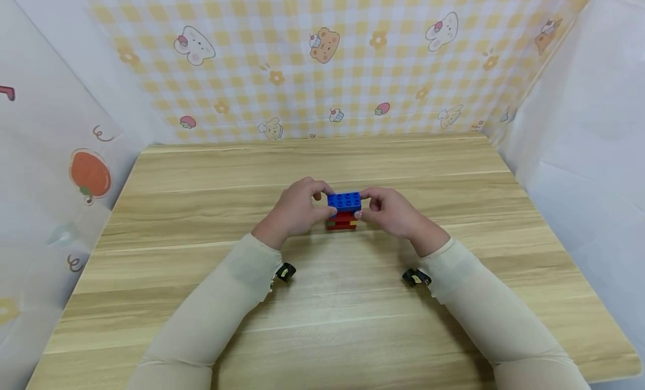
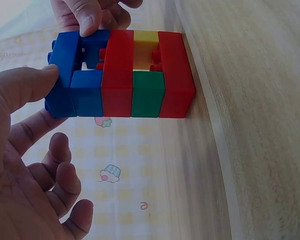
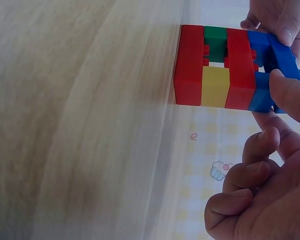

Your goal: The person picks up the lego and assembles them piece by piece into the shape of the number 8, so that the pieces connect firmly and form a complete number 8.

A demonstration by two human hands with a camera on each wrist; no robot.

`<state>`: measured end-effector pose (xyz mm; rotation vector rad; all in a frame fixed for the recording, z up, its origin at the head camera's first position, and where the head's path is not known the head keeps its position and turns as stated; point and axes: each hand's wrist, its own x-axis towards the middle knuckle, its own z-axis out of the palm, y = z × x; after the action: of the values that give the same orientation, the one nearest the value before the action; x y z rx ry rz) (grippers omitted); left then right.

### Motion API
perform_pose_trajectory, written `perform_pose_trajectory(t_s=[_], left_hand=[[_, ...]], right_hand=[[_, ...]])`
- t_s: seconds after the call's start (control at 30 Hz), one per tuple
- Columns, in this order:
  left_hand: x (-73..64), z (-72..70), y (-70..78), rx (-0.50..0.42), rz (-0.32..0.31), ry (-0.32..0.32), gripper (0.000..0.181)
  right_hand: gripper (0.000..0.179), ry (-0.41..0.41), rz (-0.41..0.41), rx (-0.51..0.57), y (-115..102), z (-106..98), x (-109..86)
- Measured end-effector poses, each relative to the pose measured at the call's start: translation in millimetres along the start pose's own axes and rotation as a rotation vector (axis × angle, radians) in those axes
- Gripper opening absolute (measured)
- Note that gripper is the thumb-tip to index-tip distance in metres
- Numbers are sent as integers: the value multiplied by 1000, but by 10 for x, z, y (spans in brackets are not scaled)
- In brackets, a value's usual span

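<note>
A stack of toy building bricks stands on the table between both hands. Its lowest piece is a long red brick, with a small green brick and a small yellow brick spaced apart on it. Above them lies another red brick, then two small blue bricks. A long blue brick crosses the top, studs up. My left hand pinches its left end between thumb and index finger. At the right end, my right hand pinches it likewise, thumb in front and index finger behind.
The wooden table extends around the stack on every side. A yellow checked cloth with cartoon prints hangs behind its back edge, and white sheets stand at the sides. Small black devices sit at both sleeve cuffs.
</note>
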<state>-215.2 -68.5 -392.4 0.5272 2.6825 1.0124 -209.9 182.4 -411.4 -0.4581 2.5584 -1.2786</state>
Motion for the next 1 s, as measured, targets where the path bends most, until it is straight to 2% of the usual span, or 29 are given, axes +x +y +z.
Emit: perform_pose_trajectory(t_s=[0.37,0.6,1.0], left_hand=[[-6,-3,32,17,-5,-8,36],[-15,-22,61,27,-8,-17,35],[-17,-34,68,36,-20,-28,36]], right_hand=[[43,-8,13,-56,-13,-24,-20],[43,32,-28,-112,-86,-51,-16],[39,68,-42,-68,-114,-39,-37]])
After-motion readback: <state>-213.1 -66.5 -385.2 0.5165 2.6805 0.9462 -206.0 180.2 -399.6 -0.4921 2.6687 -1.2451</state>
